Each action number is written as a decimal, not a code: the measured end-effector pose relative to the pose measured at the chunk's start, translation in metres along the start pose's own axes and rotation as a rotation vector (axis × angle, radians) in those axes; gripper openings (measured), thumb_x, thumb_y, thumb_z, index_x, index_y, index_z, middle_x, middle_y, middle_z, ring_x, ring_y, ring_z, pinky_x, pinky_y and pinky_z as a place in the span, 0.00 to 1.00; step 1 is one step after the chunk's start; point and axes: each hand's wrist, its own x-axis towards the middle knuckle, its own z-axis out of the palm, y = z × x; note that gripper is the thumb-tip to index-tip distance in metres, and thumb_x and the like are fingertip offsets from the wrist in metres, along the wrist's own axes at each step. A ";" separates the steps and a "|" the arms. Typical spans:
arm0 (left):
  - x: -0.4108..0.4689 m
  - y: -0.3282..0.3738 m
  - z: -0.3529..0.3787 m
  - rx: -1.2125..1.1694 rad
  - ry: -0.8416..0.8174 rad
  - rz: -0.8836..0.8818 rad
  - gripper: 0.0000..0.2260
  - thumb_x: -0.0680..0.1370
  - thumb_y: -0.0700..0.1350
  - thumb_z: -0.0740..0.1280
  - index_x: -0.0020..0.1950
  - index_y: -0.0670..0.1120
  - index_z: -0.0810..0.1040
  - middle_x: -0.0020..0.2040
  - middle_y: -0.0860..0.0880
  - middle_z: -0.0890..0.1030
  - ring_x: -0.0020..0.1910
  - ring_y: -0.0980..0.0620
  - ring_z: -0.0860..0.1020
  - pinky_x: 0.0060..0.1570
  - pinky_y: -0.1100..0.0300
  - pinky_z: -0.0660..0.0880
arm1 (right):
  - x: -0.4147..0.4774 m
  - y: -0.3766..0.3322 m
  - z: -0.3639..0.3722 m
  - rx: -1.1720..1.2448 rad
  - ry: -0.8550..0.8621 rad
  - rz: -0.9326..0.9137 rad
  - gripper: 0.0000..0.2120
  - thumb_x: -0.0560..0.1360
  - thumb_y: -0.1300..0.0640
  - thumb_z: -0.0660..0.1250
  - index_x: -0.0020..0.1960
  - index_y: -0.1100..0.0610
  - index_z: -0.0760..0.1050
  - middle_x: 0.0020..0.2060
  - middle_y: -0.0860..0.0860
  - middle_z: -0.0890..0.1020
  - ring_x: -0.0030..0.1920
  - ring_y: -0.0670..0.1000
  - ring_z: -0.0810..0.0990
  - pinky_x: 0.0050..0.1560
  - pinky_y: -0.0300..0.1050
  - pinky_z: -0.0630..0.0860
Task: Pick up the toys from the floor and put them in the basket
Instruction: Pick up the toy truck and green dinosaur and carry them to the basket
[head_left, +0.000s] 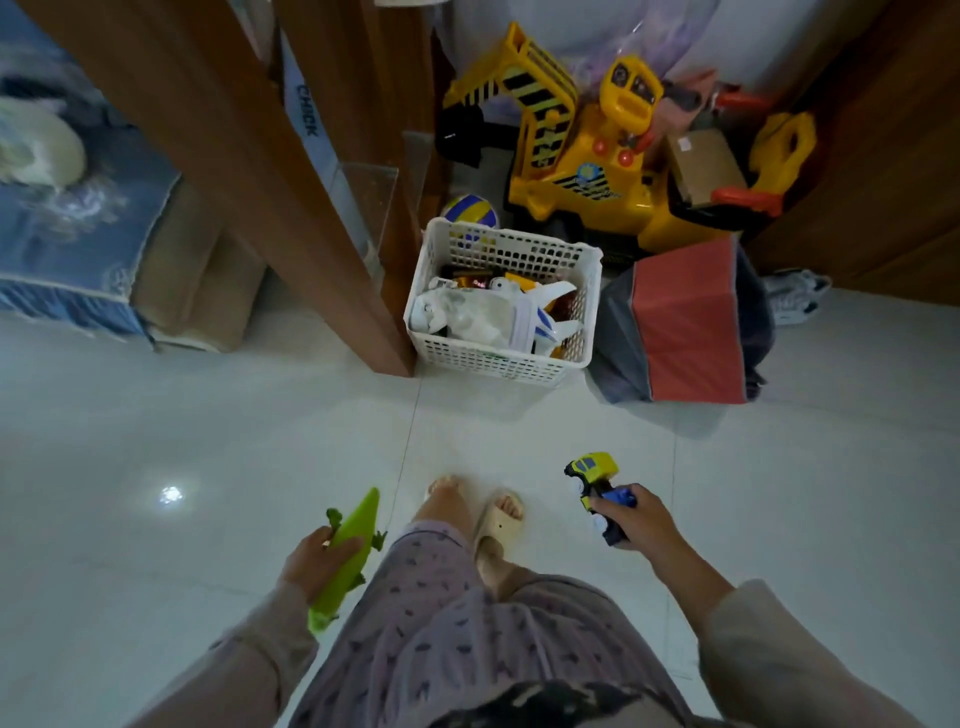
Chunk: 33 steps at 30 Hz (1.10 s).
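Note:
A white lattice basket (447, 358) stands on the floor ahead, against a wooden post, with several toys inside, among them a white plane. My left hand (317, 564) grips a bright green toy crocodile (353, 540) around its middle, low at my left side. My right hand (641, 525) holds a yellow, black and blue toy truck (592, 475) by its rear end, its cab pointing toward the basket. Both hands are well short of the basket, at about knee height above the pale tiled floor.
A wooden post (291, 197) rises left of the basket. Behind it sit a big yellow ride-on excavator (582, 150) and a blue-yellow ball (470, 210). A red and grey folded box (691, 327) lies right of the basket. A sofa (78, 218) stands at the far left.

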 end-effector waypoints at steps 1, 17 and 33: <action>0.005 0.005 -0.001 -0.002 -0.005 -0.015 0.19 0.74 0.45 0.70 0.59 0.36 0.73 0.55 0.32 0.80 0.50 0.33 0.81 0.54 0.38 0.77 | 0.007 -0.010 -0.003 0.003 -0.003 -0.003 0.19 0.70 0.55 0.73 0.55 0.63 0.73 0.50 0.61 0.77 0.47 0.58 0.76 0.53 0.57 0.79; 0.073 0.273 -0.039 0.316 -0.057 0.213 0.25 0.74 0.53 0.67 0.68 0.42 0.71 0.66 0.39 0.76 0.62 0.39 0.75 0.59 0.53 0.71 | 0.074 -0.095 -0.014 0.302 0.051 0.262 0.13 0.74 0.58 0.70 0.34 0.61 0.71 0.31 0.57 0.73 0.30 0.55 0.72 0.35 0.46 0.74; 0.164 0.381 0.012 0.588 -0.216 0.222 0.23 0.73 0.52 0.70 0.64 0.44 0.73 0.63 0.41 0.78 0.61 0.43 0.77 0.54 0.59 0.72 | 0.210 -0.179 -0.001 0.229 -0.052 0.371 0.05 0.74 0.63 0.66 0.40 0.59 0.72 0.40 0.59 0.74 0.38 0.58 0.76 0.51 0.63 0.79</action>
